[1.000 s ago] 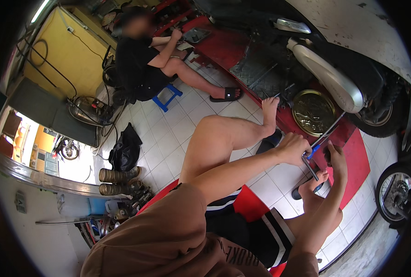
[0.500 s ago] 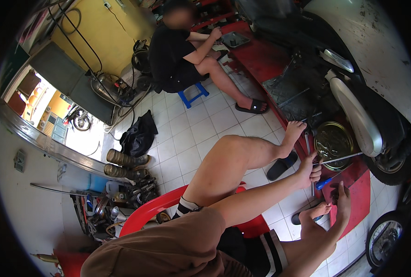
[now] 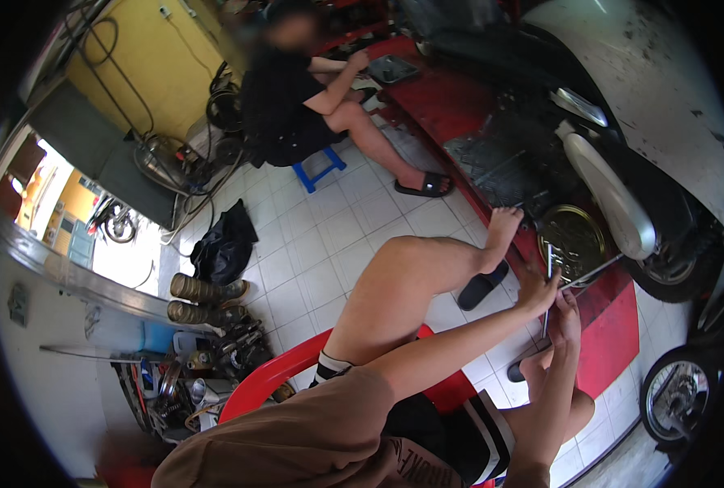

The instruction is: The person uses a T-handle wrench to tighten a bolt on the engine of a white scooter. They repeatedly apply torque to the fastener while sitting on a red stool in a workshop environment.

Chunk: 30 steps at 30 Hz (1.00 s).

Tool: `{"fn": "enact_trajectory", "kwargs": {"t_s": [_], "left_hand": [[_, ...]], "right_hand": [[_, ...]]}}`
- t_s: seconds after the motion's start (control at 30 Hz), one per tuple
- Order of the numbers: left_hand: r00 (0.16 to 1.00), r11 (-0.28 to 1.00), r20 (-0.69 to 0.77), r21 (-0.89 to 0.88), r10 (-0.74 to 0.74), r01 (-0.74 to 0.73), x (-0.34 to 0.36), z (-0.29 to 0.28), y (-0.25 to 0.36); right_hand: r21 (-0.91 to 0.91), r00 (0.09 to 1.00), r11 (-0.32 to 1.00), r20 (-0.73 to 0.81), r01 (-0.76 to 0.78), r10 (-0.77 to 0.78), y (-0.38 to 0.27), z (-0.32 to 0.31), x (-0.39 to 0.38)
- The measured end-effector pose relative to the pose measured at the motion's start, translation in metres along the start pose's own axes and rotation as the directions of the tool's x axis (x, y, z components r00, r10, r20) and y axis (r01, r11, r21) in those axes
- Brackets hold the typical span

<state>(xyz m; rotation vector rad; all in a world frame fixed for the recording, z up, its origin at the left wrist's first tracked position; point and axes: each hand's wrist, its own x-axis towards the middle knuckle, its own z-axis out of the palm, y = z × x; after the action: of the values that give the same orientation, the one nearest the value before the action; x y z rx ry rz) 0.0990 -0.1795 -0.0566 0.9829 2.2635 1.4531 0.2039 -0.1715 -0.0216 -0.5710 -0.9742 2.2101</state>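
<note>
The T-handle tool seems to be of bare metal, smooth and bright. The round tray looks also metallic, gold and very glossy. The silver muffler cover has a smooth, softly shining surface. The platform looks like painted metal. The chair is of shiny plastic, the brown shirt of matt cloth.

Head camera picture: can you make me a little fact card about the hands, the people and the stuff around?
Left hand: holding a long metal tool
Right hand: close beside the left hand; grip unclear
Near the hands: round gold-coloured tray, red platform
Vehicle: motorbike with a silver panel, beside the tray
Seat: red chair
Other person: in black, sitting on a blue stool
Floor: white tiles
</note>
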Motion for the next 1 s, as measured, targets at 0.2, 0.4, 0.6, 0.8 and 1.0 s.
{"fn": "enact_trajectory", "kwargs": {"t_s": [0.2, 0.4, 0.6, 0.8, 1.0], "left_hand": [[0.841, 0.808, 0.219, 0.241, 0.495, -0.538, -0.001, -0.101, 0.032], [0.623, 0.935, 0.707, -0.169, 0.335, -0.310, -0.073, -0.092, 0.038], [0.815, 0.941, 0.480, -0.255, 0.323, -0.223, -0.052, -0.099, 0.060], [0.645, 0.942, 0.707, -0.089, 0.289, -0.324, -0.078, -0.108, 0.044], [0.802, 0.996, 0.591, -0.048, 0.090, -0.076, -0.057, -0.115, 0.036]], "right_hand": [[-0.050, 0.994, 0.995, -0.070, -0.092, 0.088, -0.007, -0.017, 0.007], [-0.043, 0.992, 0.993, 0.055, -0.109, 0.111, -0.027, -0.023, 0.003], [-0.033, 1.000, 0.999, 0.005, -0.020, 0.020, -0.031, -0.017, 0.000], [-0.003, 0.997, 1.000, -0.076, -0.018, 0.018, -0.026, -0.019, 0.003], [0.111, 0.995, 0.993, -0.096, 0.046, -0.036, -0.035, -0.006, -0.002]]}}
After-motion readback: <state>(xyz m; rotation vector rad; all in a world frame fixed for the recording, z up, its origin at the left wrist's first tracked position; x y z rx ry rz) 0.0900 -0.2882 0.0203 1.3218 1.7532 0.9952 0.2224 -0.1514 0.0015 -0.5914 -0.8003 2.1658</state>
